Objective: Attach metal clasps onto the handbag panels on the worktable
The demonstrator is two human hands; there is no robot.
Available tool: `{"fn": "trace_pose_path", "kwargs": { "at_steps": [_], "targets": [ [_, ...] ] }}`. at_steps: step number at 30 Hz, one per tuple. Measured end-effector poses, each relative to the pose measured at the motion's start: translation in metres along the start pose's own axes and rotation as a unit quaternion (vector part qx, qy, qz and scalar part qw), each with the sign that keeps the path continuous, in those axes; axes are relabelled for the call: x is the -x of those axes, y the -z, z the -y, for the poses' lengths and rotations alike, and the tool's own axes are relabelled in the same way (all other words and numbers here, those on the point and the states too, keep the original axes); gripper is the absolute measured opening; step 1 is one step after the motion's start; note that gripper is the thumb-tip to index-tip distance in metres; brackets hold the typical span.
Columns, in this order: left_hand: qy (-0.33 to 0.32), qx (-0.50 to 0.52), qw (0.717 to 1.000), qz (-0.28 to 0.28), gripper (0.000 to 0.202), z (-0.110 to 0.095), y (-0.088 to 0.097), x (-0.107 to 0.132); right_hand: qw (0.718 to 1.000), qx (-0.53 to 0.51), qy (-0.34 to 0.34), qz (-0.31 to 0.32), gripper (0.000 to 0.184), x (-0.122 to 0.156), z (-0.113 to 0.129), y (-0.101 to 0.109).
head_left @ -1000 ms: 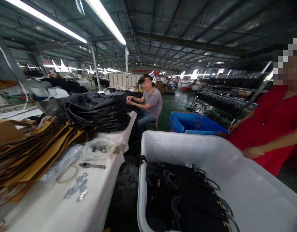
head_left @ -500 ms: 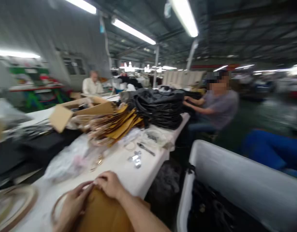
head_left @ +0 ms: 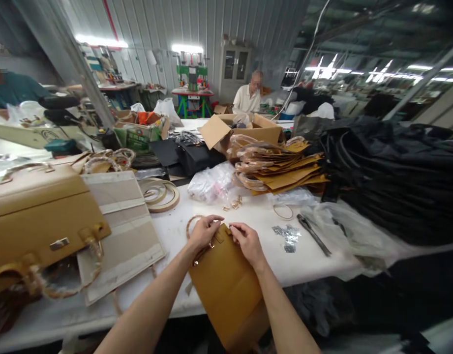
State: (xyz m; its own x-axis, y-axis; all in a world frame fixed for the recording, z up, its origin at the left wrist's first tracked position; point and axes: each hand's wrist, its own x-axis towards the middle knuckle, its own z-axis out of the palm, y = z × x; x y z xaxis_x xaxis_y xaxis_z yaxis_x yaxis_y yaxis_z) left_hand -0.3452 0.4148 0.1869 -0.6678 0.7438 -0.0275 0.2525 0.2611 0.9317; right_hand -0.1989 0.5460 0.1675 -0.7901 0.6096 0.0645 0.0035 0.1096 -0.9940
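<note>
The one tan panel (head_left: 226,287) is lying over the near edge of the worktop (head_left: 274,260). The left hand (head_left: 204,231) is gripping its top edge with closed fingers by the single looped handle (head_left: 190,223), and the right hand (head_left: 248,241) is pinching the same edge. This is looking like hardware fitting, calling next for a steady pinch and one of the few gold fittings (head_left: 235,202) or the one tool (head_left: 314,235); one finished bag (head_left: 38,216) is lying at the left.
</note>
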Motion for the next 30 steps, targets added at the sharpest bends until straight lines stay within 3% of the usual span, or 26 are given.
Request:
{"fn": "trace_pose_path", "kwargs": {
  "at_steps": [14, 30],
  "targets": [
    [0.004, -0.014, 1.000, -0.004, 0.039, -0.0082, 0.0015, 0.0048, 0.998, 0.037, 0.037, 0.020, 0.029, 0.0048, 0.0010, -0.0009],
    [-0.011, -0.046, 0.999, -0.016, 0.037, -0.0023, -0.0006, 0.0018, 0.990, 0.115, 0.079, 0.016, 0.026, 0.0078, -0.0029, -0.0037]
  ]
}}
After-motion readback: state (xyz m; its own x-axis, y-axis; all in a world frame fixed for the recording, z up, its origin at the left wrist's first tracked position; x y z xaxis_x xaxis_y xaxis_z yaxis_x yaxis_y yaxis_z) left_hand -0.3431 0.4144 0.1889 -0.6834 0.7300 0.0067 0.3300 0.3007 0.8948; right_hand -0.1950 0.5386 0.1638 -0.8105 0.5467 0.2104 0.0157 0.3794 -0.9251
